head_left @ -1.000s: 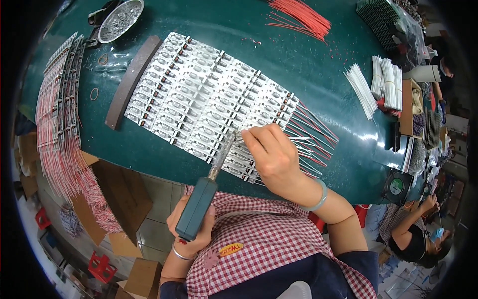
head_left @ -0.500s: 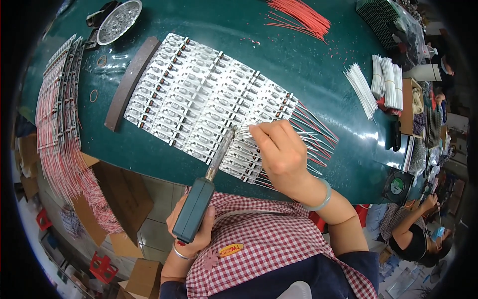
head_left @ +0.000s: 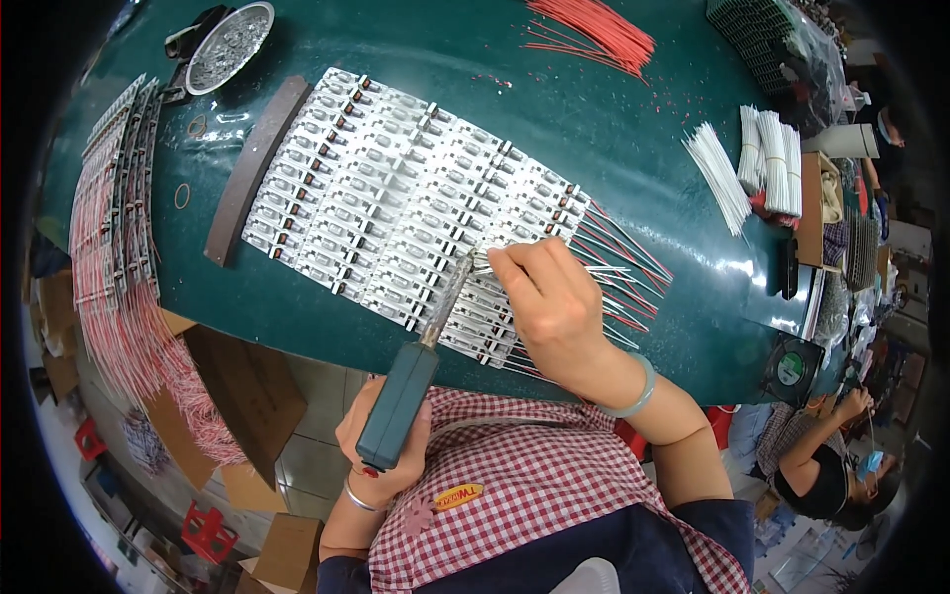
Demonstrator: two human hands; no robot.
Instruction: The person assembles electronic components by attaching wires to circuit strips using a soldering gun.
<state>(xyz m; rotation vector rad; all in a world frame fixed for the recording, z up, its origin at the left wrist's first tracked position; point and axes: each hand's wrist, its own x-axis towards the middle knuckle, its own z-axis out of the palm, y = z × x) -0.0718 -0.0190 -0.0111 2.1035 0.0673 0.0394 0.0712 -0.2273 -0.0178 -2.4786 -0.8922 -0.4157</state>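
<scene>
My left hand grips a dark green soldering gun, its long metal tip pointing up and away. The tip rests at the lower middle of a panel of white circuit boards, laid in rows on the table. My right hand pinches white wires right beside the tip; how many is hard to make out, and the fingers cover part of the panel. Red and white wires trail from the panel's right edge.
A dark bar lies along the panel's left end. Metal bowl at far left; wired boards hang over the left edge. Red wires and white wire bundles lie beyond. A small fan stands right, near another person.
The soldering gun and my left hand have shifted slightly right and away from me. My right hand has moved slightly left, still pinching the white wires.
</scene>
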